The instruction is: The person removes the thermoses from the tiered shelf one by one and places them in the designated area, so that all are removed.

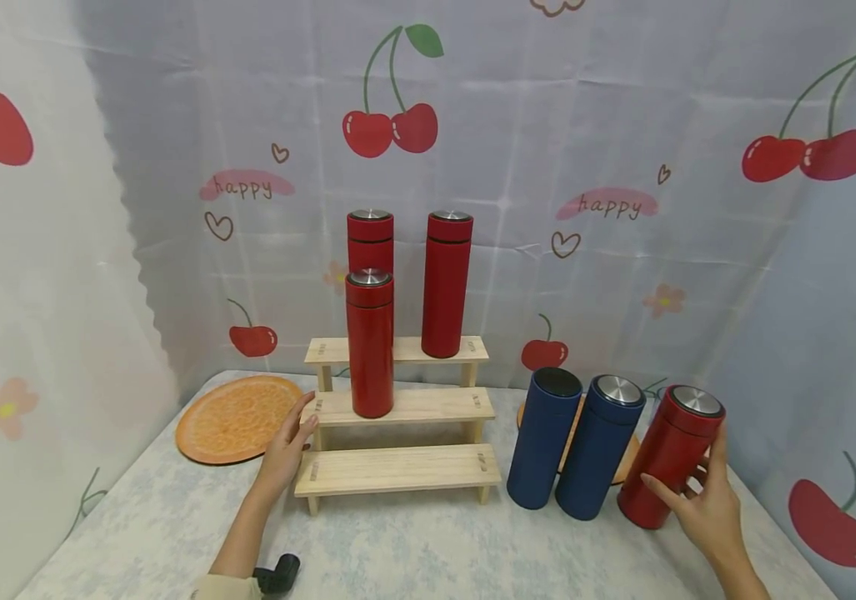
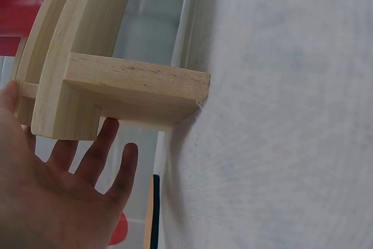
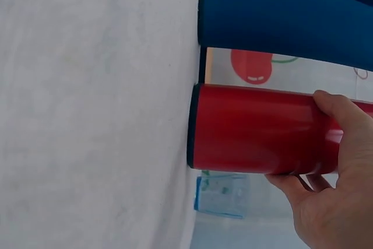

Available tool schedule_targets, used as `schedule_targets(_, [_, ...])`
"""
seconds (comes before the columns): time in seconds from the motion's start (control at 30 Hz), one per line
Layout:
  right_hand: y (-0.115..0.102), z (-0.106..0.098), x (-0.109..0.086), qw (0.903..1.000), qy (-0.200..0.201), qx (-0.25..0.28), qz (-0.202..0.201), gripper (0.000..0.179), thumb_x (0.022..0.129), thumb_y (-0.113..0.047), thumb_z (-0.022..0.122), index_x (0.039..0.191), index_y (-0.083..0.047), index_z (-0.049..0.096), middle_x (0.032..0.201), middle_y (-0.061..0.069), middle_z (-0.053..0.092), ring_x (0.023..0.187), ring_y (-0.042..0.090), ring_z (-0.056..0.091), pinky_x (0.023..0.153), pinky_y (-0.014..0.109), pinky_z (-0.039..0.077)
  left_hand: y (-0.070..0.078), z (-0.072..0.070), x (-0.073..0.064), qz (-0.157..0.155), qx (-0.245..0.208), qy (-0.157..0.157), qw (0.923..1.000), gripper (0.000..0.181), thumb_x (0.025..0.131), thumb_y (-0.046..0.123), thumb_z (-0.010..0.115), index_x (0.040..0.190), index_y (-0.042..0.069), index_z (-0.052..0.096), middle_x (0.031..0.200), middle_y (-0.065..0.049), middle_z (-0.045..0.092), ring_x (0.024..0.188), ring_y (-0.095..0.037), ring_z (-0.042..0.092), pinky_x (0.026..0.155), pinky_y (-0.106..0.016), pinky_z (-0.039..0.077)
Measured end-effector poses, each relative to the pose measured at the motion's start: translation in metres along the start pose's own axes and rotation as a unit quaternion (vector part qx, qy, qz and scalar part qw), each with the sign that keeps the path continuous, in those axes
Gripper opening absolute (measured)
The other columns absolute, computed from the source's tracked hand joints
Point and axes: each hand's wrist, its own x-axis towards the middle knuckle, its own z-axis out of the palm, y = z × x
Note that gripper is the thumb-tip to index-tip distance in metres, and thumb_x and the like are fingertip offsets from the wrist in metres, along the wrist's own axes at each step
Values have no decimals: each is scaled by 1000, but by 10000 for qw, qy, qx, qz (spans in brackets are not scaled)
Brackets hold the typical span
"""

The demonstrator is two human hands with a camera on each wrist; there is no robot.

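My right hand (image 1: pixel 711 510) grips a red thermos (image 1: pixel 669 454) with a silver lid, thumb on one side and fingers round the other. In the right wrist view the base of this thermos (image 3: pixel 250 129) is right at the tablecloth. My left hand (image 1: pixel 288 446) rests at the left end of a three-step wooden rack (image 1: pixel 405 472), fingers spread loosely beside its upright (image 2: pixel 64 106). On the rack's middle step stands a red thermos (image 1: pixel 372 358). Two more stand on the top step, one at the left (image 1: pixel 370 231), partly hidden, one at the right (image 1: pixel 446 292).
Two blue thermoses, one dark-lidded (image 1: pixel 543 442) and one silver-lidded (image 1: pixel 600 450), stand between the rack and the gripped thermos. A round orange mat (image 1: pixel 236 417) lies at the left; another shows behind the blue thermoses. A cherry-print curtain (image 1: pixel 503 108) hangs behind the table.
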Motion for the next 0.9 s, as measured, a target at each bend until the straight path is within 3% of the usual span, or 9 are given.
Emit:
schedule_targets(0.33, [39, 15, 9, 9990, 269, -70, -364, 122, 66, -17, 84, 147, -34, -6, 127, 25, 41, 96, 45, 52, 66, 56, 47, 2, 0, -1, 10, -33, 24, 10000, 51, 98, 31, 45, 145, 19, 28, 150, -14, 21, 126, -40, 35, 94, -57, 35])
schedule_targets(0.7, [41, 19, 8, 9990, 310, -97, -310, 122, 68, -15, 83, 147, -33, -8, 124, 30, 42, 97, 51, 50, 70, 64, 42, 4, 0, -1, -4, -82, -18, 10000, 51, 98, 33, 44, 145, 21, 28, 151, -13, 19, 130, -39, 31, 95, -57, 35])
schedule_targets(0.9, [44, 22, 8, 9981, 390, -227, -419, 121, 68, -13, 82, 148, -32, -7, 123, 29, 42, 95, 49, 52, 69, 61, 43, 0, 0, 1, 31, -69, -36, 10000, 51, 98, 32, 44, 145, 20, 28, 151, -13, 19, 129, -40, 31, 94, -57, 35])
